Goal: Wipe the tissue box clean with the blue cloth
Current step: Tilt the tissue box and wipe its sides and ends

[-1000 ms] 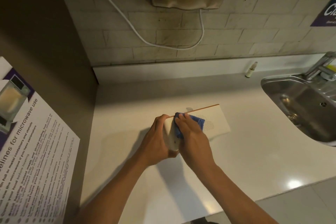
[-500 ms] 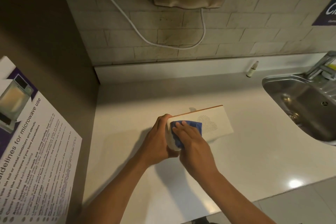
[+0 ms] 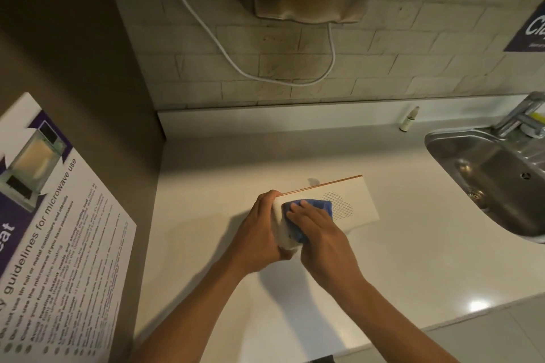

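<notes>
From the head camera, the white tissue box (image 3: 351, 203) lay on the pale countertop (image 3: 413, 259), left of the steel sink (image 3: 495, 174). The left hand (image 3: 259, 233) gripped its near end, fingers curled round it. The right hand (image 3: 321, 233), fingers straight, pressed the blue cloth (image 3: 318, 206), which had slid from the top edge down the side face, so wiping was progressing.

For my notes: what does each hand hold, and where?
Left hand grips the tissue box at its near end. Right hand presses the blue cloth on its side.
</notes>
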Demonstrator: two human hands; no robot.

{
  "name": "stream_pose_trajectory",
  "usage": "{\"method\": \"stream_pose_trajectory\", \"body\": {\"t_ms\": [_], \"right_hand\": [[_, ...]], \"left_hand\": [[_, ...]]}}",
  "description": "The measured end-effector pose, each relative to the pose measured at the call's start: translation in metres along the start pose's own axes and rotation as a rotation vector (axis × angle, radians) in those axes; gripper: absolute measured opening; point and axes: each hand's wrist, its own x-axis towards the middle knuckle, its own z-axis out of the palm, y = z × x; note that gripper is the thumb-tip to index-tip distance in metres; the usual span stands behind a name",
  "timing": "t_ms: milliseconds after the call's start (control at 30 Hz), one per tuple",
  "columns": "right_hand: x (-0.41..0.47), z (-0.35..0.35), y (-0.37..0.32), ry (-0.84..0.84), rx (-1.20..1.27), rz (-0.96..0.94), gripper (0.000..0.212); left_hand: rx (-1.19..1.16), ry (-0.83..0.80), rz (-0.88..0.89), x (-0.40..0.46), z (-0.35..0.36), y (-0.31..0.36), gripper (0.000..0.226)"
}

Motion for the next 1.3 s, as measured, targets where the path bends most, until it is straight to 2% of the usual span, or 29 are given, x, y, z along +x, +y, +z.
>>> {"method": "stream_pose_trajectory", "body": {"t_ms": [133,200,267,300,400,500,600,800,967,1033,1133,1200,1300], "right_hand": [[0.02,-0.006,0.006,0.068,0.001,0.124,0.051],[0.023,0.001,-0.009,0.075,0.008,0.094,0.052],[0.014,0.009,-0.023,0.035,0.005,0.025,0.056],[0.007,0.011,-0.025,0.004,0.008,-0.007,0.059],[-0.008,0.004,-0.011,-0.004,0.017,-0.058,0.062],[0.001,-0.008,0.005,0.04,-0.011,0.053,0.056],[0.021,-0.005,-0.005,0.072,-0.037,0.098,0.05],[-0.015,0.008,-0.019,-0.004,-0.041,-0.056,0.059],[0.009,0.001,-0.005,0.07,-0.017,0.074,0.05],[0.018,0.006,-0.018,0.067,-0.019,0.083,0.048],[0.004,0.013,-0.033,0.043,-0.005,0.009,0.055],[-0.014,0.009,-0.031,0.028,-0.008,-0.032,0.058],[-0.015,-0.005,-0.022,0.078,0.124,0.031,0.044]], "left_hand": [[-0.039,0.06,-0.004,-0.001,0.003,-0.001,0.107],[-0.098,0.041,-0.026,0.0,0.004,-0.001,0.109],[-0.176,0.017,-0.012,-0.001,0.004,-0.005,0.102],[-0.174,0.001,0.005,-0.002,0.004,-0.006,0.098],[-0.087,-0.01,-0.005,-0.003,0.003,-0.003,0.108],[-0.037,0.046,-0.014,-0.002,0.002,-0.001,0.111],[-0.057,0.028,-0.032,0.001,0.001,-0.002,0.112],[-0.101,-0.032,-0.029,0.0,0.001,-0.003,0.111],[-0.062,0.038,-0.059,0.0,0.003,-0.003,0.115],[-0.085,0.017,-0.055,0.001,0.002,-0.004,0.113],[-0.138,-0.054,-0.034,-0.001,-0.002,-0.001,0.098],[-0.083,-0.087,-0.023,0.0,-0.004,-0.003,0.107],[-0.035,-0.034,-0.024,-0.001,-0.003,-0.003,0.112]]}}
